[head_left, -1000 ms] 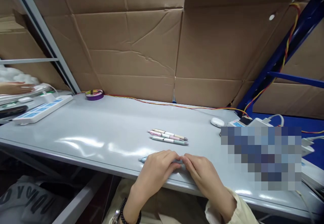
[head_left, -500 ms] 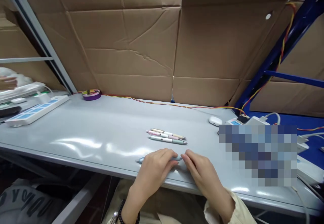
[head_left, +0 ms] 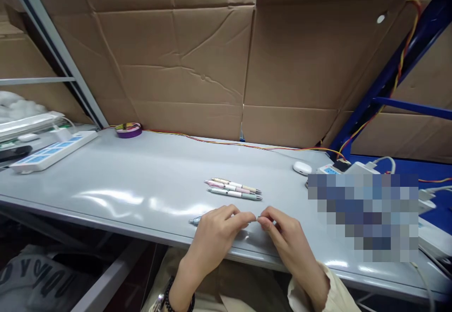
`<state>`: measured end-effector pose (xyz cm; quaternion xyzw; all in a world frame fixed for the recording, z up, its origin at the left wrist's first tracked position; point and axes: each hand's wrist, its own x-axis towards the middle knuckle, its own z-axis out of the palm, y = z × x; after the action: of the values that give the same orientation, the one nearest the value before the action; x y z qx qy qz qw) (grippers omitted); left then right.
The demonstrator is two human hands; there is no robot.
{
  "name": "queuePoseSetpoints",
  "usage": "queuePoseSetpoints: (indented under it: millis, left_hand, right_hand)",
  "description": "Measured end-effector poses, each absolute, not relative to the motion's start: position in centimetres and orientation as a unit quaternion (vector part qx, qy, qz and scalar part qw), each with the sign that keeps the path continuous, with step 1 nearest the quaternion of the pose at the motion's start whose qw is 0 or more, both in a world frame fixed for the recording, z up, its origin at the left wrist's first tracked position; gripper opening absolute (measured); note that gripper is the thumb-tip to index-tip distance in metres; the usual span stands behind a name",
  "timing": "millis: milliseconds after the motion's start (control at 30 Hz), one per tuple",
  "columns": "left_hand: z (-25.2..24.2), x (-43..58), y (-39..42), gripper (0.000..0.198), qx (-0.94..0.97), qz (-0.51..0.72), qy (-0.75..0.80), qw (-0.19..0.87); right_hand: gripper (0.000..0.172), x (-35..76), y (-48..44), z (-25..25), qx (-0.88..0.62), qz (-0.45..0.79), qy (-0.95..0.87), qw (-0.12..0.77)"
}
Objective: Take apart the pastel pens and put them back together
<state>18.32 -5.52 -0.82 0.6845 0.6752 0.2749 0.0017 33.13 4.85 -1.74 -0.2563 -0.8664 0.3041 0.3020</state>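
My left hand point(head_left: 219, 232) is closed around a light-blue pen point(head_left: 195, 220), which lies nearly level just above the front part of the table. The pen's clicker end sticks out to the left of that hand, while its middle is hidden by the fingers. At the other end, my right hand point(head_left: 284, 231) pinches a tiny piece at the pen tip point(head_left: 259, 217) between thumb and forefinger. The fingertips of both hands almost meet there. Just beyond the hands lie a green-and-white pen point(head_left: 235, 194), a pink-and-white pen point(head_left: 231, 187) and a beige-and-white pen point(head_left: 236, 185), side by side.
A grey table point(head_left: 162, 161) runs up to a cardboard wall point(head_left: 183, 58). A roll of purple tape point(head_left: 129, 130) and a white power strip point(head_left: 54, 152) are at the left. On the right are a white rounded case point(head_left: 302, 168), chargers, and a pixelated patch. Twisted wires point(head_left: 212, 142) run along the back.
My right fingers have curled and shifted slightly right and up at the pen's tip end. My left thumb has stretched toward them. The three pens on the table stay put.
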Motion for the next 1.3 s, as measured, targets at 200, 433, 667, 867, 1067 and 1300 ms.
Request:
queuePoseSetpoints:
  millis: [200,433,667,867,1067,1300]
  left_hand:
    - [-0.8,18.4,-5.5,0.032,0.689,0.275,0.67,0.0]
    - [-1.0,18.2,-5.5,0.03,0.674,0.255,0.694,-0.012]
    - [-1.2,18.1,-5.7,0.032,0.686,0.259,0.68,-0.018]
    - [-1.2,18.1,-5.7,0.032,0.688,0.263,0.677,-0.013]
    - [-1.4,18.1,-5.6,0.031,0.69,0.281,0.667,-0.012]
    - [-1.2,18.1,-5.5,0.03,0.701,0.273,0.659,-0.015]
  right_hand:
    - [0.041,33.3,4.7,-1.8,-0.293,0.298,-0.834,0.361]
    - [0.034,35.2,6.2,-1.3,-0.346,0.297,-0.779,0.43]
    - [0.011,33.3,4.9,-1.5,-0.202,0.366,-0.861,0.29]
    - [0.009,33.3,4.7,-1.6,-0.219,0.337,-0.855,0.329]
    - [0.017,33.6,4.8,-1.2,-0.22,0.329,-0.856,0.334]
    - [0.019,33.5,4.5,-1.0,-0.229,0.375,-0.831,0.342]
